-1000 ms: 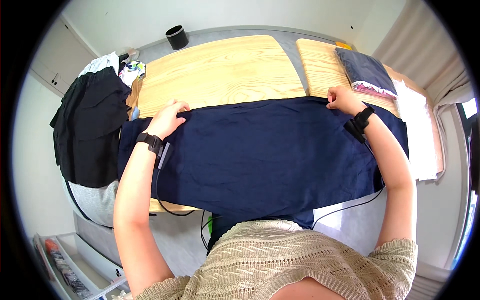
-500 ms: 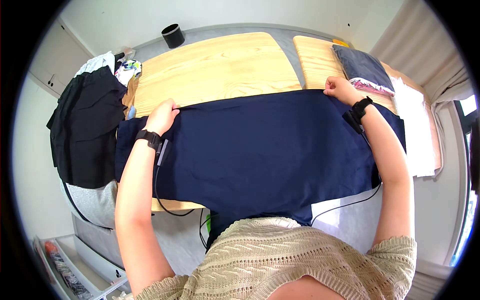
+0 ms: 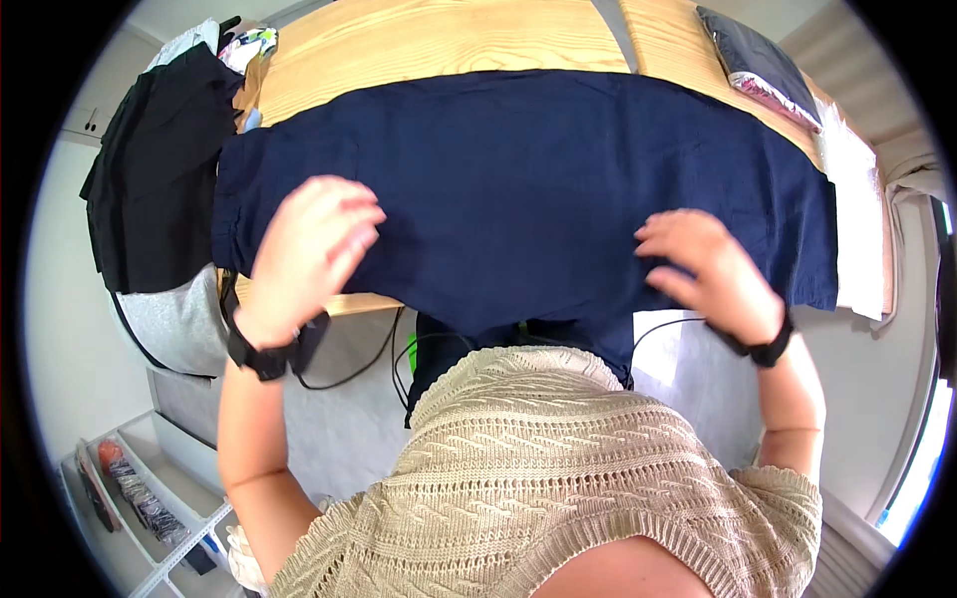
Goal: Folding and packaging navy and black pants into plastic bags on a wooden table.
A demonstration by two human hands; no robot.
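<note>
A dark navy garment (image 3: pixel 528 179) lies spread flat across the light wooden table (image 3: pixel 439 45), its near edge hanging over the table's front. My left hand (image 3: pixel 309 254) hovers over the garment's near left part, fingers apart and holding nothing. Over the near right part my right hand (image 3: pixel 703 269) is also open, fingers spread and pointing left. Both wrists carry black bands.
A black garment (image 3: pixel 150 174) and other clothes are heaped at the table's left end. Folded dark fabric (image 3: pixel 758 65) lies at the far right, beside a white cloth (image 3: pixel 857 189). Black cables (image 3: pixel 369 349) hang below the table's front. A shelf unit (image 3: pixel 150 488) stands lower left.
Both hands let go of the garment's far edge and drew back toward me, now open above its near part. The view has tipped closer to the table.
</note>
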